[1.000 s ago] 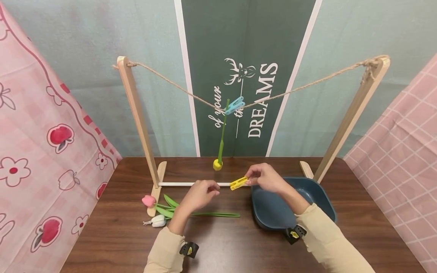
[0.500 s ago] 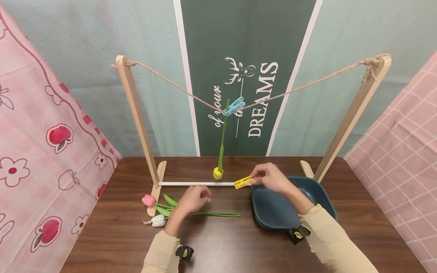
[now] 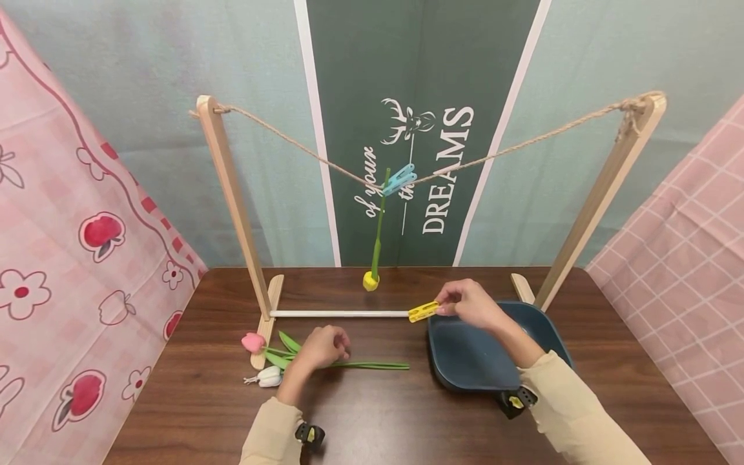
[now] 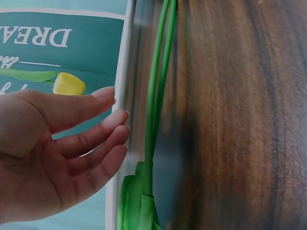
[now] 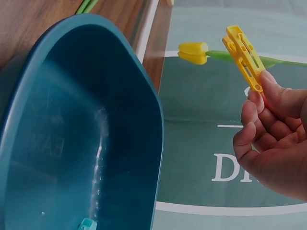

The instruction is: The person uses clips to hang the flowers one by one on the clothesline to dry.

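Note:
My right hand [image 3: 471, 303] pinches one end of a yellow clothespin [image 3: 423, 311] between thumb and finger, above the rim of a blue basin [image 3: 465, 361]. The right wrist view shows the same clothespin [image 5: 243, 58] close up. Over two artificial tulips lying on the table hovers my left hand [image 3: 322, 349], fingers loosely bent and nothing in them; their green stems [image 4: 160, 86] run beside it. One is a pink tulip [image 3: 252, 342], the other a white tulip [image 3: 269, 376]. A yellow tulip [image 3: 371, 281] hangs head down from the rope, clipped by a blue clothespin [image 3: 400, 179].
The sagging rope [image 3: 511, 147] spans two wooden posts [image 3: 235, 206] on feet. Low between them runs a white rod [image 3: 337, 314]. Inside the basin lies a teal piece [image 5: 88, 224], mostly cut off by the frame. Patterned cloth [image 3: 104, 290] borders the brown table [image 3: 378, 420].
My left hand has moved left and down toward the tulips on the table. The right hand, with the yellow clothespin, has shifted a little right. The hanging tulip has bobbed slightly.

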### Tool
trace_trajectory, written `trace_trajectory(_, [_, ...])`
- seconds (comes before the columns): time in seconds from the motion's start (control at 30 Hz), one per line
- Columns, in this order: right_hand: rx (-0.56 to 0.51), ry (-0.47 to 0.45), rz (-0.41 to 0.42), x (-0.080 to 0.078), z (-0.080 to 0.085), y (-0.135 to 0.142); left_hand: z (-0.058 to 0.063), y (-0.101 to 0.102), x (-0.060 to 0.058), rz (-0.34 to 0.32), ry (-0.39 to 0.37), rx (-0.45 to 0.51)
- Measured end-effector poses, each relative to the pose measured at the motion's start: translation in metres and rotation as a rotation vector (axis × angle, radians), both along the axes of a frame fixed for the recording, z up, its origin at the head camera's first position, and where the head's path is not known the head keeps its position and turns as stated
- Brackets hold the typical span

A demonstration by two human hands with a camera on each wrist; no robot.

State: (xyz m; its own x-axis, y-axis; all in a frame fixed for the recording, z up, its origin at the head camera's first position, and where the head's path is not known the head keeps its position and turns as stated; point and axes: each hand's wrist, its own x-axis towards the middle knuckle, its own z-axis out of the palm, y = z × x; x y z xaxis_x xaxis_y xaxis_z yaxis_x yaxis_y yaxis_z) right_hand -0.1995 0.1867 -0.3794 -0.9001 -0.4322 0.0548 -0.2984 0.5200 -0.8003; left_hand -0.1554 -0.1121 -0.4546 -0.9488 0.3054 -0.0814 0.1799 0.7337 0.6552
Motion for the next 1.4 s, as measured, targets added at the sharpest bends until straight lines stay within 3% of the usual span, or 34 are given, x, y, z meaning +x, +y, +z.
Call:
trace_trajectory(0.67, [0.021, -0.016, 0.003, 0.001, -0.004, 0.008, -0.010, -0.005, 0.002, 0.016, -0.090, -0.037])
trace_trajectory(1.0, [0.026, -0.017, 0.008, 0.012, 0.013, 0.001, -0.011, -0.005, 0.005, 0.007, -0.075, -0.058])
trace_trajectory(1.23, [0.017, -0.031, 0.004, 0.003, -0.004, 0.010, -0.012, -0.006, 0.006, 0.009, -0.055, -0.062])
trace_trajectory(1.4, [0.009, -0.037, 0.004, 0.002, -0.005, 0.011, -0.011, -0.006, 0.007, 0.007, -0.056, -0.058])
